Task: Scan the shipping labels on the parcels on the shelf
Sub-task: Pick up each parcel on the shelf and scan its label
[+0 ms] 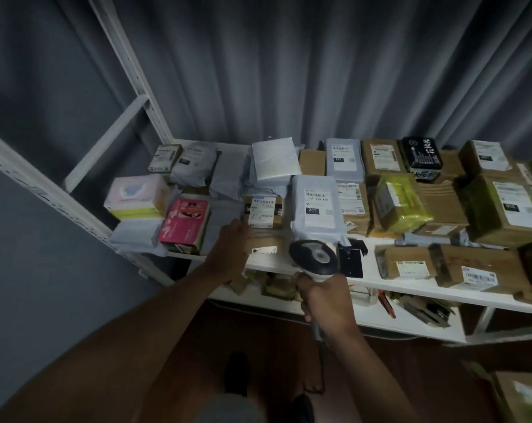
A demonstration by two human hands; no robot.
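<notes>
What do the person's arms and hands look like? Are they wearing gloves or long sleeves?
No gloves and no long sleeves. The left hand and the right hand are both bare, and both forearms are bare all the way up to the bottom edge of the picture. No watch, ring or bracelet shows on either wrist or hand, though the picture is dim.

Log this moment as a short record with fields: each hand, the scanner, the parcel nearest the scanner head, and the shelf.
left hand: left hand rests on a small brown box at the shelf front; fingers hidden
right hand: right hand grips the scanner handle
scanner: scanner held above the shelf edge, head toward the parcels
nearest parcel: grey mailer marked 231, label up
shelf: white shelf crowded with boxes and mailers, a lower tier beneath
</notes>
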